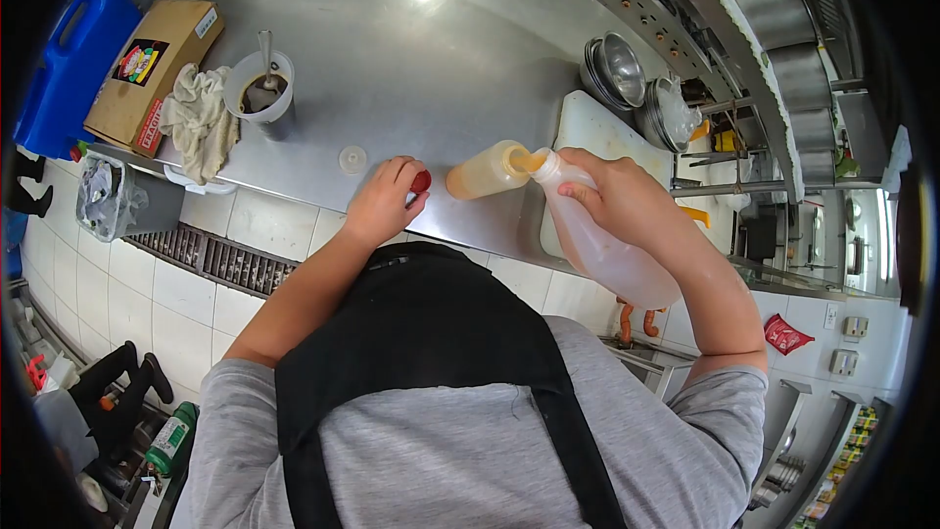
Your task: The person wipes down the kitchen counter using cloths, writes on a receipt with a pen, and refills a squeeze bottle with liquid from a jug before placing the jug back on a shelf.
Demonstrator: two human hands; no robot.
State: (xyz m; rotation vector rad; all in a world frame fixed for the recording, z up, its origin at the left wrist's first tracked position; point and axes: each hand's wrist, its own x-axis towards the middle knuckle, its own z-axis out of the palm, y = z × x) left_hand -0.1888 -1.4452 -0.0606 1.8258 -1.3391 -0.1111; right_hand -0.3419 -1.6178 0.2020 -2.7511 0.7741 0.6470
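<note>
My right hand (612,191) is wrapped round the neck of a large translucent bottle (617,255), tilted so its mouth meets the opening of a smaller squeeze bottle (480,171). Orange-brown liquid shows at the two mouths and inside the squeeze bottle, which stands on the steel counter. Just left of it, my left hand (390,198) rests by the counter edge, its fingers closed round a small red cap (420,182). A round clear lid (352,160) lies flat to the left of that hand.
A plastic tub (262,93) with dark liquid and a spoon, a cloth (201,118), a cardboard box (152,69) and a blue jug (73,64) stand left. At right are a white cutting board (597,132) and metal bowls (619,69). Another person (73,421) is at lower left.
</note>
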